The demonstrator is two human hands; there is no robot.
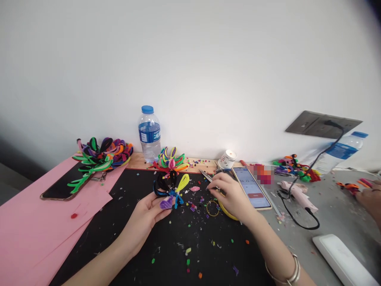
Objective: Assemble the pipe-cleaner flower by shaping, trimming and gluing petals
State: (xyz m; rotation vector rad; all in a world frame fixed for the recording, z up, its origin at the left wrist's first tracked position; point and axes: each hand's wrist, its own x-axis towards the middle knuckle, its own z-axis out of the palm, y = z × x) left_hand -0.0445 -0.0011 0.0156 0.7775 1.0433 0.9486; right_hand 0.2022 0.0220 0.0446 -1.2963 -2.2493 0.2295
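My left hand grips a pipe-cleaner flower with looped petals in black, yellow, blue and purple, held just above the black mat. My right hand is bent down over the mat to its right, fingertips pinched together; whatever they hold is too small to make out. Scissors lie just beyond those fingers, their handles partly hidden by the hand. Beneath the right hand a yellow ring-shaped item shows in part, beside a thin hoop. Small pipe-cleaner scraps are scattered between both hands.
Finished pipe-cleaner flowers rest over a dark phone on pink paper. A water bottle, a paper cup and a lit phone stand or lie farther back. At right are a pink corded tool and another person's hand.
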